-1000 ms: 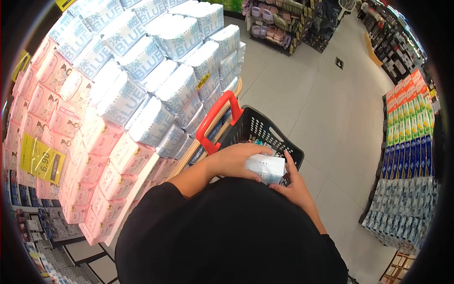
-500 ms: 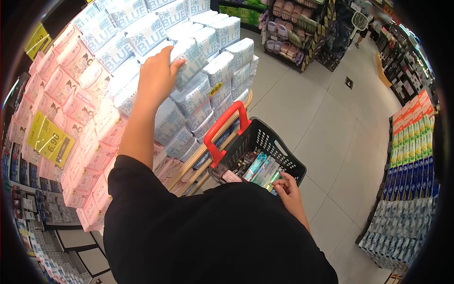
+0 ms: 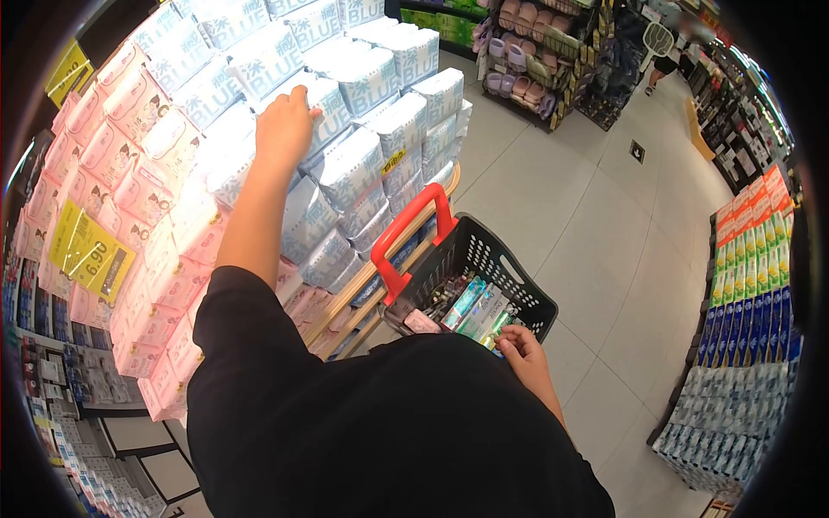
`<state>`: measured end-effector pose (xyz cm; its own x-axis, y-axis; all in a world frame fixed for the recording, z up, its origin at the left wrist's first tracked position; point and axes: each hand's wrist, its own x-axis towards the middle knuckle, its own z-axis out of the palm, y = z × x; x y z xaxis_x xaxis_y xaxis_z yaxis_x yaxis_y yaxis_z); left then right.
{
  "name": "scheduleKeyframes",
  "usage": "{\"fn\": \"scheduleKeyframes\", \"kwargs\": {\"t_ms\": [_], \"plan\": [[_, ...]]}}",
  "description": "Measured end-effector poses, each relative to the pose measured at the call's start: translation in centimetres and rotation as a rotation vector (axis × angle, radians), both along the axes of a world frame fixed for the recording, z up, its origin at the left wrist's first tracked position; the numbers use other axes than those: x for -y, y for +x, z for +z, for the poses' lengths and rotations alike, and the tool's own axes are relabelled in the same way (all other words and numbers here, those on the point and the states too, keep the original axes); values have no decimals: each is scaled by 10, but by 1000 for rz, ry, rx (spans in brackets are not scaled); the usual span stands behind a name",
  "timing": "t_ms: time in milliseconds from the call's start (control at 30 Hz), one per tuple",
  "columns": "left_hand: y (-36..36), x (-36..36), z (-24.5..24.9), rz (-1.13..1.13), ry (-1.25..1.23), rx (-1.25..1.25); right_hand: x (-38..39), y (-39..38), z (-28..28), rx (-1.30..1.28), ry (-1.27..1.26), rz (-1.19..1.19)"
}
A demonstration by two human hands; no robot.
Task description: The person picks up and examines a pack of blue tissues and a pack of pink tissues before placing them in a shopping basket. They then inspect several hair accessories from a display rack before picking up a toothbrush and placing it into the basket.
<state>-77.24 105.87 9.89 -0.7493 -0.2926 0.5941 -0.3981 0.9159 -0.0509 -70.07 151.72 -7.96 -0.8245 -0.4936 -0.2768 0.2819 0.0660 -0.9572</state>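
Note:
My left hand (image 3: 286, 129) reaches onto a display of white-and-blue packs marked "BLUE". Its thumb and fingers are bent round the left end of one tissue pack (image 3: 332, 110), which lies level in its row; some fingertips are hidden. Below, a black shopping basket (image 3: 528, 289) with a red handle (image 3: 406, 226) stands against the display's wooden rail (image 3: 350, 311). Long shiny cartons (image 3: 484, 312) and a small pink pack (image 3: 421, 322) lie inside. By the basket's near edge, my right hand (image 3: 527, 356) hangs with loosely bent fingers apart, close to a green carton, with no object visible in it.
Pink packs (image 3: 164, 268) are heaped on the left behind a yellow price tag (image 3: 91, 249). A slipper rack (image 3: 522, 60) stands ahead. Tiled floor (image 3: 596, 259) runs past the basket to stacked cartons (image 3: 747, 319) on the right. A person (image 3: 665, 65) is far down the aisle.
The tissue pack in my left hand was raised and tilted; it now lies down among the others. My left hand has shifted slightly left. My right hand stays almost where it was.

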Motion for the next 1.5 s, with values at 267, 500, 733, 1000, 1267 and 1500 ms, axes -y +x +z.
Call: {"fn": "scheduleKeyframes", "kwargs": {"t_ms": [267,500,733,1000,1267,1500], "plan": [[3,-6,0,95,-16,168,-1,-2,-4,8,-19,-9],[8,-8,-4,63,-212,53,1,-7,-5,3,-13,16],[36,-105,-7,-479,99,-103,5,-7,-6,26,-8,19],[48,-192,-149,-1158,759,414,3,-9,-18,-64,28,48],[58,-195,-283,-837,807,947,-18,-5,-102,-52,404,-19],[69,-192,-348,-666,541,1367,-41,46,-174,133,728,60]]}}
